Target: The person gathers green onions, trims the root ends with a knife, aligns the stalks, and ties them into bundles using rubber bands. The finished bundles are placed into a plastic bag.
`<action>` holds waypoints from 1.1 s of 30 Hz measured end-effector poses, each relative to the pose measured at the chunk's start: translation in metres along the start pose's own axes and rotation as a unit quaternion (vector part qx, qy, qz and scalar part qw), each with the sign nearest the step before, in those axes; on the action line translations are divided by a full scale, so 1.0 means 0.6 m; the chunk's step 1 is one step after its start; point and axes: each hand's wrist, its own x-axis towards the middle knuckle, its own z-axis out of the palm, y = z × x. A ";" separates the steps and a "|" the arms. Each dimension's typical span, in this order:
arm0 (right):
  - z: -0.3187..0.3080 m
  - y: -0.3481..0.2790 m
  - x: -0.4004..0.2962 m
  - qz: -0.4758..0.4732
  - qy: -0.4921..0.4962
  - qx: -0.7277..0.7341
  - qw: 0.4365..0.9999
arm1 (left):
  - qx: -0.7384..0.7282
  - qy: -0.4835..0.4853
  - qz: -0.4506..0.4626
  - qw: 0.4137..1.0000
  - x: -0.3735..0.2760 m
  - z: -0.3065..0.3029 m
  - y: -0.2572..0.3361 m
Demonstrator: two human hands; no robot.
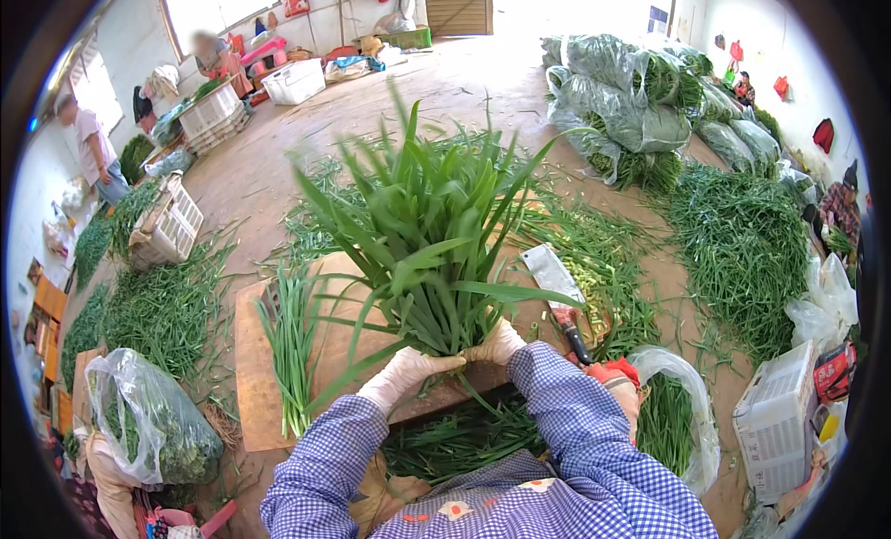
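Note:
A thick bunch of long green leafy vegetables (pixel 431 261), probably Chinese chives, stands upright over the wooden board (pixel 257 379), leaves fanning upward and partly blurred. Gloved in white, my left hand (pixel 411 375) and my right hand (pixel 494 341) close around its lower end from both sides. The bottoms of the stalks are mostly hidden by my hands. On the board's left lies a smaller bundle of the same greens (pixel 289 351). To the right of the bunch rests a cleaver (pixel 557 281) with a dark handle, beside cut pale stalk ends (pixel 592 295).
More greens (pixel 459 434) lie below the board before me. A plastic bag of greens (pixel 668 414) stands at right, another bag (pixel 153 421) at left. Wrapped bales (pixel 626 94) are stacked behind. White crates (pixel 773 421) and other people (pixel 90 142) are around the room.

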 end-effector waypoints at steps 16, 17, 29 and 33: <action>0.026 -0.028 0.004 -0.018 -0.041 -0.139 0.989 | 0.051 0.079 0.093 0.991 0.036 -0.019 -0.059; 0.026 -0.019 0.008 -0.005 -0.049 -0.118 0.992 | 0.069 0.084 0.104 0.989 0.033 -0.023 -0.066; 0.030 -0.143 -0.002 -0.040 -0.030 -0.146 0.988 | -0.208 0.126 0.125 0.962 0.009 0.047 0.009; 0.083 -0.217 0.038 0.085 -0.064 -0.549 0.829 | -0.430 0.153 -0.017 0.889 -0.002 0.037 -0.025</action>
